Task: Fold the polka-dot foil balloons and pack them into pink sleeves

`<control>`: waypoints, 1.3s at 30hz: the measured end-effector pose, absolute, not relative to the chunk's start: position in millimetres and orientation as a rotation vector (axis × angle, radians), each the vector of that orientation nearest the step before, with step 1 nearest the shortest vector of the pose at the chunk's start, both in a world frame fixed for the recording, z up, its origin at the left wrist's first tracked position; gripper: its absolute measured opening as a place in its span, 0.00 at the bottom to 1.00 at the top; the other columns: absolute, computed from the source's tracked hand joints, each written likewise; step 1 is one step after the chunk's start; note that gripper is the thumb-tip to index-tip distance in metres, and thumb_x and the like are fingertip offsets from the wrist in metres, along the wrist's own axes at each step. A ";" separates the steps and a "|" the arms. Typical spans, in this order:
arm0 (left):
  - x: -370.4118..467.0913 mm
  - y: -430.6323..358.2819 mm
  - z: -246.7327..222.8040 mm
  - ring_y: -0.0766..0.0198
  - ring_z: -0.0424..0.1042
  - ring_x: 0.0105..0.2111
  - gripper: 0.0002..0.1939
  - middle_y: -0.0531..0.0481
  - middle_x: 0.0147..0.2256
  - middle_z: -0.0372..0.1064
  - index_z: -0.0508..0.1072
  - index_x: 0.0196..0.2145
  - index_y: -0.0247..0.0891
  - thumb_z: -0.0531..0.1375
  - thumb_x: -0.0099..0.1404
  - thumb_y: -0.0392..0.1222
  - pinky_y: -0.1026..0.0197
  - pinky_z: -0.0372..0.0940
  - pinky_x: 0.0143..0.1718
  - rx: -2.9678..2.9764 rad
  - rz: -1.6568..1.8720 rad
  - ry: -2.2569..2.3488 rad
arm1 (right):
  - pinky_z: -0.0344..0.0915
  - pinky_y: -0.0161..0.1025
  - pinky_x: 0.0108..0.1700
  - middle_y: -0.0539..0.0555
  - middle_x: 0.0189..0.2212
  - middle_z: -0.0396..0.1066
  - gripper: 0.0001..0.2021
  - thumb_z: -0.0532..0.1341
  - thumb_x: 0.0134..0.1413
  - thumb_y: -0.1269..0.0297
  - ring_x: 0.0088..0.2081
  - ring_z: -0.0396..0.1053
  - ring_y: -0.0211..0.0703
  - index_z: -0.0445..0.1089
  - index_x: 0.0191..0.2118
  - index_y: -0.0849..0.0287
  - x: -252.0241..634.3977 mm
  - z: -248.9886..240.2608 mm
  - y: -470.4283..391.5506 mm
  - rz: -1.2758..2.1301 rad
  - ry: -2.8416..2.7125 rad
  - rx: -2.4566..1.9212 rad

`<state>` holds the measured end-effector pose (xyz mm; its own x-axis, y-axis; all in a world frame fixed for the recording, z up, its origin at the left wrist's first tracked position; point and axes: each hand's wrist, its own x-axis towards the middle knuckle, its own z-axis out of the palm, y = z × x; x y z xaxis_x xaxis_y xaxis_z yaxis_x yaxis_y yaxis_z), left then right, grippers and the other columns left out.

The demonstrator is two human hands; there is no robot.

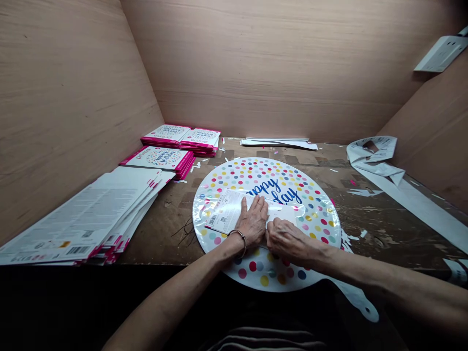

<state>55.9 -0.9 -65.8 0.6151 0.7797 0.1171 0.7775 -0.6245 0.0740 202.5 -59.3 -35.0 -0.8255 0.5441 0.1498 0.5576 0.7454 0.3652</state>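
A flat round foil balloon [252, 266], white with coloured dots and blue lettering, lies on the table, its tail [360, 302] hanging past the front edge. On top of it rests a white printed card sleeve [223, 214] with a barcode. My left hand [253, 220] lies flat across the sleeve, fingers stretched out, a bangle on the wrist. Close beside it, at the sleeve's right end, my right hand [287, 239] is closed with the fingers curled under. Whatever those fingers pinch is hidden.
Stacks of pink-edged printed sleeves [161, 158] and a fanned pile [87, 214] stand at the left. White strips [280, 143] lie at the back. A long white band [413, 200] curls along the right. Wooden walls surround the scrap-strewn table [157, 243].
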 end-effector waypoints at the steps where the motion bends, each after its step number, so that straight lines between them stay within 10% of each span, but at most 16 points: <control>1: 55.6 -0.7 -65.2 0.50 0.43 0.61 0.22 0.35 0.60 0.47 0.56 0.56 0.27 0.43 0.67 0.38 0.35 0.39 0.57 2.803 0.212 1.350 | 0.60 0.43 0.33 0.62 0.33 0.69 0.15 0.47 0.50 0.81 0.33 0.63 0.46 0.69 0.37 0.67 203.8 -37.0 -56.2 -0.683 -2.923 -0.875; 5: 54.3 -0.1 -63.3 0.50 0.42 0.61 0.22 0.34 0.60 0.47 0.55 0.56 0.27 0.44 0.66 0.38 0.35 0.38 0.57 2.777 0.199 1.329 | 0.60 0.42 0.35 0.63 0.37 0.69 0.16 0.47 0.49 0.81 0.36 0.63 0.46 0.68 0.40 0.67 205.7 -42.3 -46.6 -0.858 -2.979 -0.706; 12: 54.7 0.6 -66.4 0.50 0.43 0.61 0.22 0.36 0.60 0.47 0.55 0.56 0.26 0.43 0.67 0.38 0.36 0.38 0.57 2.749 0.222 1.341 | 0.56 0.36 0.25 0.56 0.22 0.66 0.10 0.50 0.47 0.80 0.23 0.59 0.39 0.67 0.28 0.64 217.2 -23.9 -5.3 -0.268 -2.931 -1.144; 20: 57.6 1.2 -69.0 0.52 0.43 0.61 0.20 0.38 0.60 0.48 0.56 0.56 0.29 0.42 0.69 0.38 0.37 0.39 0.58 2.757 0.249 1.372 | 0.58 0.33 0.30 0.55 0.28 0.66 0.08 0.54 0.57 0.66 0.29 0.63 0.38 0.65 0.29 0.61 237.2 -22.6 -27.8 0.133 -2.612 -1.173; 39: 58.1 0.4 -68.3 0.52 0.43 0.61 0.20 0.38 0.60 0.48 0.57 0.56 0.30 0.41 0.69 0.38 0.36 0.39 0.58 2.759 0.247 1.394 | 0.63 0.36 0.36 0.59 0.33 0.66 0.10 0.50 0.55 0.75 0.34 0.63 0.41 0.68 0.35 0.65 218.8 -45.7 -45.5 0.119 -2.503 -1.228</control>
<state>58.1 0.4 -68.3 0.5832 0.8029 0.1236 0.7965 -0.5951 0.1072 218.8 -45.5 -45.7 -0.5636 0.7802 0.2715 0.7508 0.6208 -0.2256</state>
